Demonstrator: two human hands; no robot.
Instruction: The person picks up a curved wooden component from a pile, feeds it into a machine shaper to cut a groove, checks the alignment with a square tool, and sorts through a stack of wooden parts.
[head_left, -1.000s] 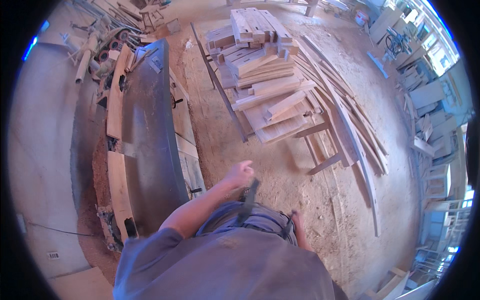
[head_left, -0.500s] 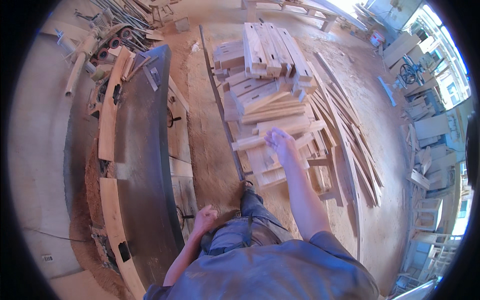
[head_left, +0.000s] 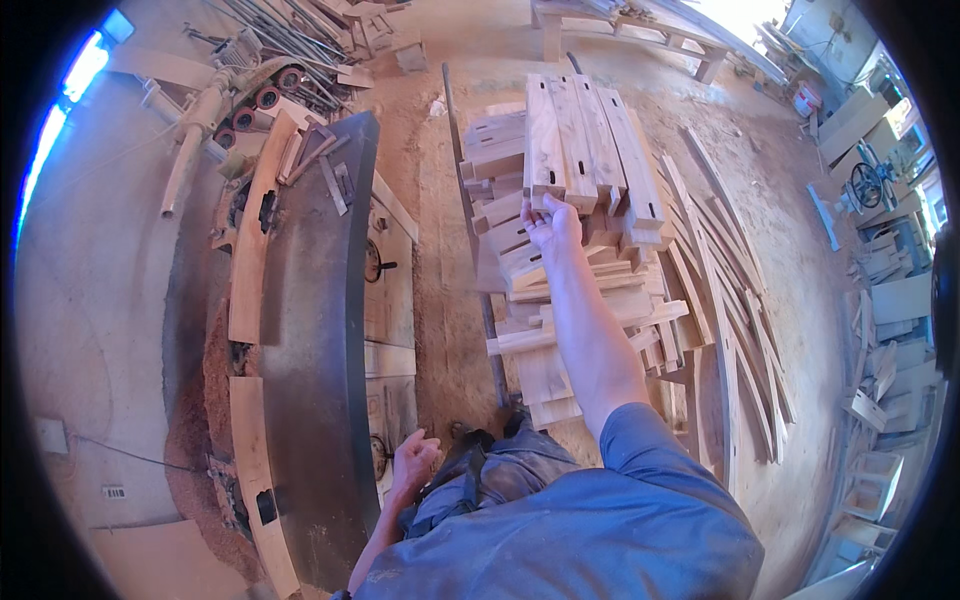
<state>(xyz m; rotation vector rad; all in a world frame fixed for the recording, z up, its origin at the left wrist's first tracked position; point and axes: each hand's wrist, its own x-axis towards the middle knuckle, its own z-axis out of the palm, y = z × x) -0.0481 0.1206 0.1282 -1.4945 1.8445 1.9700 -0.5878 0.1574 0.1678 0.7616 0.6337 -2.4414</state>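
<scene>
My right hand (head_left: 553, 222) reaches forward to a stack of pale wooden beams. Its fingers and thumb close around the near end of a slotted wooden beam (head_left: 545, 135), the leftmost on the top layer. Beside that piece lie several more beams (head_left: 600, 130) of the same kind, with dark mortise slots cut in them. Below and nearer to me, thinner boards and rails (head_left: 590, 330) are piled crosswise. My left hand (head_left: 415, 462) hangs low by my left side with its fingers curled in, and nothing shows in it.
A long dark machine table (head_left: 310, 330) with handwheels (head_left: 375, 262) runs along my left. Wooden fence boards (head_left: 250, 420) and sawdust line its far side. Loose strips (head_left: 735, 320) lie right of the stack. A workbench (head_left: 640, 28) stands at the back.
My right hand has moved forward from above the lower boards to the top layer and closed on a beam's end. I have stepped toward the stack; my left hand stays low.
</scene>
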